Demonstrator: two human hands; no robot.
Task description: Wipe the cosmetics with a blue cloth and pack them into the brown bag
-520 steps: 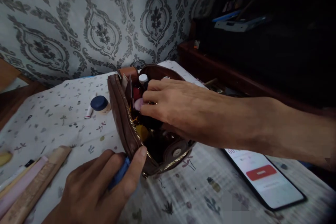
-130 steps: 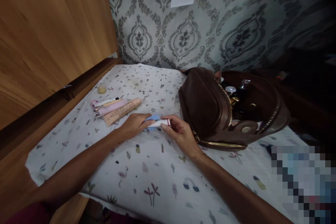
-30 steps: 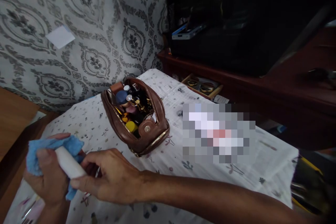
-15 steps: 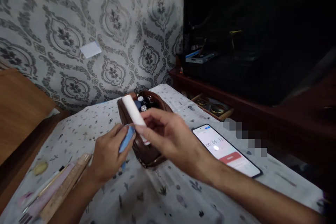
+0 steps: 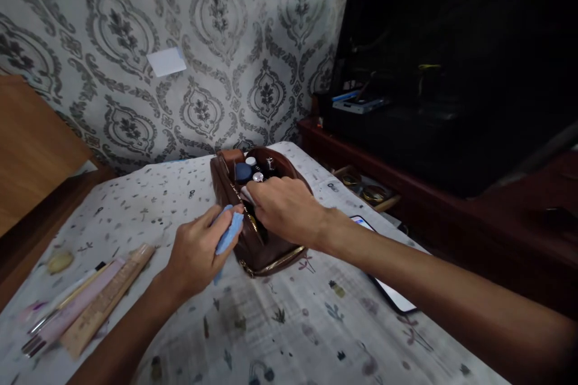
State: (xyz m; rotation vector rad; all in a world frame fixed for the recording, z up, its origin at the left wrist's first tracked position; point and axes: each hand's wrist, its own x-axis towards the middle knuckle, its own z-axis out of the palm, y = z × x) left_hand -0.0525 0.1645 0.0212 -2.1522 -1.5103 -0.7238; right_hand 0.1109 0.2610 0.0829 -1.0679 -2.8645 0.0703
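A brown zip bag point(image 5: 271, 261) stands unzipped on the table, with several bottles and a dark blue round cap point(image 5: 242, 172) inside. My right hand point(image 5: 286, 207) reaches over its opening, fingers closed. A small part of a white tube point(image 5: 246, 194) shows beside those fingers; the rest is hidden in the bag. My left hand point(image 5: 196, 249) pinches a crumpled light blue cloth point(image 5: 230, 233) close to the bag's near left side.
Left on the patterned tablecloth point(image 5: 280, 337) lie a beige tube point(image 5: 108, 301), a pink tube, thin brushes and a yellowish sponge point(image 5: 60, 262). A phone point(image 5: 397, 295) lies right, partly under my forearm. Behind it are an open drawer point(image 5: 388, 201) and a large dark screen point(image 5: 428, 72).
My right hand has moved the white tube from above the bag down into its opening. My left hand keeps the blue cloth. The view has shifted slightly.
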